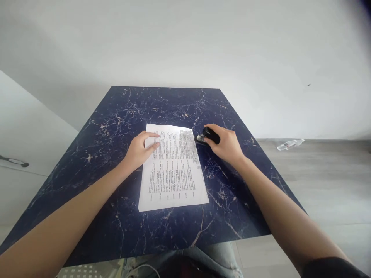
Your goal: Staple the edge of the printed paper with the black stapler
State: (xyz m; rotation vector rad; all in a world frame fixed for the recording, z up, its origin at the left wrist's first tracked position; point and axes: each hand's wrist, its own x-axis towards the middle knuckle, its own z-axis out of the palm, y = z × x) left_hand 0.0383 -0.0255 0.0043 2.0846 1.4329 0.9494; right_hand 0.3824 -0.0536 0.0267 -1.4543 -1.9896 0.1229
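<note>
Fingers (153, 145) of the left hand (139, 151) lie loosely curled and slightly apart, pressing down on the upper left part of the printed sheets (173, 170); thumb and forefinger bracket the paper's left edge near its top corner without pinching it shut. The right hand (227, 144) is closed over a black stapler (207, 136), fingers wrapped across its top, palm down. The stapler's front end points toward the upper right corner of the paper and sits just beside that corner; whether the paper edge is actually inside the stapler's mouth cannot be told at this size.

Head view, the only one supplied: the sheets lie flat, roughly centred on a dark blue marbled table (116, 116), long side running away from the person, tilted a little. Print covers most of the page. No staple is visible in any corner, though one would be too small to make out. By my judgement the work stands at the positioning stage: paper squared and held, tool gripped and brought to the corner, the fastening itself not yet shown as done.

Surroundings: a clear plastic bottle (290, 144) lies on its side on the grey floor, well apart from the table at right. A white cabinet front with a dark handle (14, 161) stands at left. Light denim shows at the bottom edge, below the table. Nothing sits between either hand and the paper.
</note>
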